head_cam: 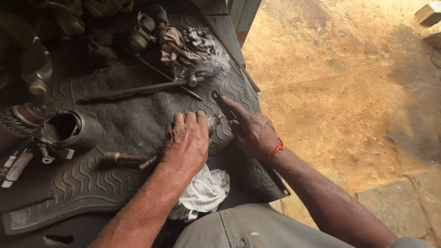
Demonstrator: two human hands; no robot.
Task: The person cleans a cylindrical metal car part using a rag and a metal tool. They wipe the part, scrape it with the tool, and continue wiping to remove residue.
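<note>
The dark grey rubber mat (138, 124) carries a raised pattern of wavy ridges. At 6 o'clock lies a crumpled white cloth rag (204, 190). At 12 o'clock, a clear plastic bag (202, 57) holds beige fabric and blue-and-white checked fabric. The right hand (252, 133) wears a red thread wristband (277, 148). At 9 o'clock stands a blackened, rust-brown metal cylinder (69, 128). At 3 o'clock, the sandy ochre dirt floor (344, 82) shows dark stains. Grey-khaki trousers (248, 229) appear at 6 o'clock.

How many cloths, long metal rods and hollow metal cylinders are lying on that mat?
Cloths: 2, a white rag and a patterned bundle
Long metal rods: 1, the bar
Hollow metal cylinders: 1, the dark housing
Total: 4
</note>
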